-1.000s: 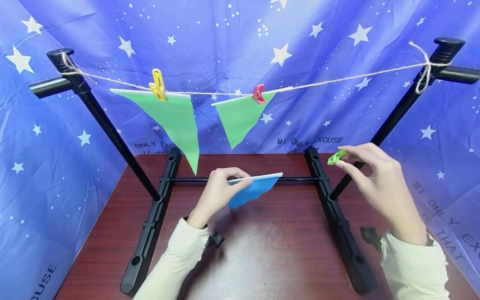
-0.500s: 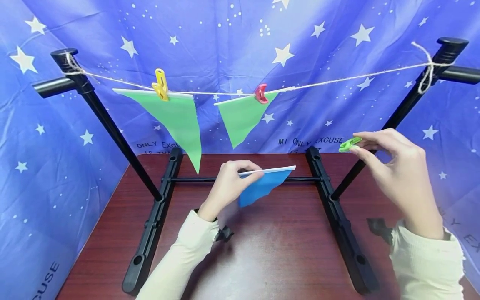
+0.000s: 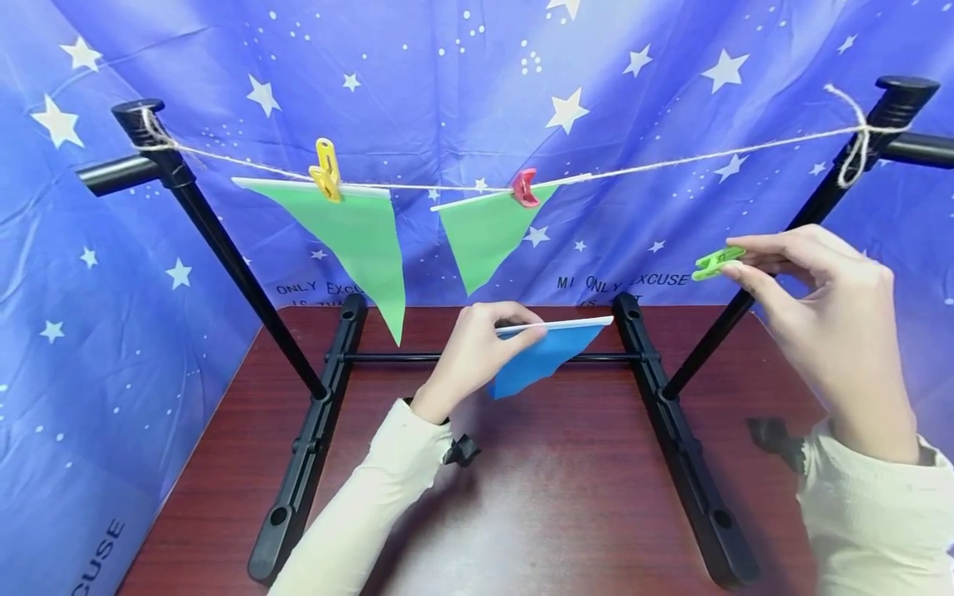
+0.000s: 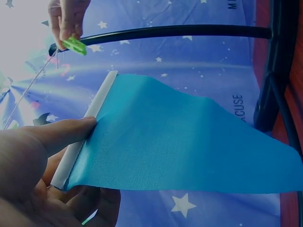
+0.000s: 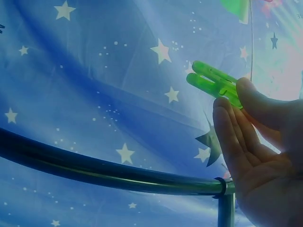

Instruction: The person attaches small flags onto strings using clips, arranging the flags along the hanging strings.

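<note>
My left hand (image 3: pixel 484 352) pinches the white top edge of a blue triangular pennant (image 3: pixel 551 356), thumb on one face and fingers behind. In the left wrist view the pennant (image 4: pixel 175 137) spreads out sideways, its white strip under the thumb. Off to the right, my right hand (image 3: pixel 835 323) holds a green clothespin (image 3: pixel 718 263) between thumb and fingertips. The right wrist view shows the clothespin (image 5: pixel 215 82) close up. Above and behind both hands runs a string (image 3: pixel 693 159). From it hang two green pennants, one under a yellow clothespin (image 3: pixel 325 171), one under a red clothespin (image 3: pixel 525 189).
Black posts at left (image 3: pixel 231 265) and right (image 3: pixel 808 211) carry the tied string ends. Their base bars (image 3: pixel 681 455) rest on a dark red table (image 3: pixel 566 497), joined by a thin crossbar (image 3: pixel 387 358). A blue star-printed curtain (image 3: pixel 447 91) surrounds the back and sides.
My left hand has moved right and upward with the blue pennant. The right hand has also risen and shifted right, still holding the green clothespin. The hanging green pennants stay on the string.
</note>
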Tool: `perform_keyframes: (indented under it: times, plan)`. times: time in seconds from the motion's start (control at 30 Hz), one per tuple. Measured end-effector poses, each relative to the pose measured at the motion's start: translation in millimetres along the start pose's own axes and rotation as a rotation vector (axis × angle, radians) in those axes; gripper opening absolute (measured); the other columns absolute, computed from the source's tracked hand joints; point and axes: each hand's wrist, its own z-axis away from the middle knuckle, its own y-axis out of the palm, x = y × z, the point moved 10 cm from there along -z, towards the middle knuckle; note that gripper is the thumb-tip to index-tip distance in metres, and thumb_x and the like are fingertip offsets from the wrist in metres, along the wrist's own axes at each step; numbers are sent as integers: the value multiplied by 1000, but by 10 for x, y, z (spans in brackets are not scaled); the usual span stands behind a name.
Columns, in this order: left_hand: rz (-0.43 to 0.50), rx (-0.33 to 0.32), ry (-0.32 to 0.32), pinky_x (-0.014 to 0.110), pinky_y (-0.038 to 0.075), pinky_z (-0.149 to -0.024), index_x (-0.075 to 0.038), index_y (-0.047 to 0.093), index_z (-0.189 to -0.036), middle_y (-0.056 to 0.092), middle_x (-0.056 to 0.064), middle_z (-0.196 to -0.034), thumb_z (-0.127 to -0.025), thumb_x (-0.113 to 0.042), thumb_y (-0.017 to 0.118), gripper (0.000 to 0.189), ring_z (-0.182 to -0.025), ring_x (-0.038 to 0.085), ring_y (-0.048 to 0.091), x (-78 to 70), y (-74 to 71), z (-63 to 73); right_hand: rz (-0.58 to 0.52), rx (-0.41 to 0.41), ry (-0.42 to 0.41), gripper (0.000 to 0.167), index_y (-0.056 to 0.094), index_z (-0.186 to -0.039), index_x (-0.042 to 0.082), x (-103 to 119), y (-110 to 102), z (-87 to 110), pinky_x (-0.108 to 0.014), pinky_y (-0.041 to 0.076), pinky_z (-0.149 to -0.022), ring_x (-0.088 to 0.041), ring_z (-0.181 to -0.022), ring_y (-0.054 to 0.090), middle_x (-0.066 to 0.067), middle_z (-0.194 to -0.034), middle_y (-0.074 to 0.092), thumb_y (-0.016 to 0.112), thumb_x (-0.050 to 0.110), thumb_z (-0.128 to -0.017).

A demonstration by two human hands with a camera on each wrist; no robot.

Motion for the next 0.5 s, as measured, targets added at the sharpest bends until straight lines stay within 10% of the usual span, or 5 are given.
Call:
perform_keyframes:
  times: [0.5]
  plan:
    - [1,10,44,21,52,-78,-20,75,-96,73,-10,-91,-93,-29,72,10,-85,1,64,-241,29,-220,-42,-70,-26,22,76,-104,-2,152,-175,-181,-6,44,-88,9,-90,58,32,-94,61,76,-7,-82]
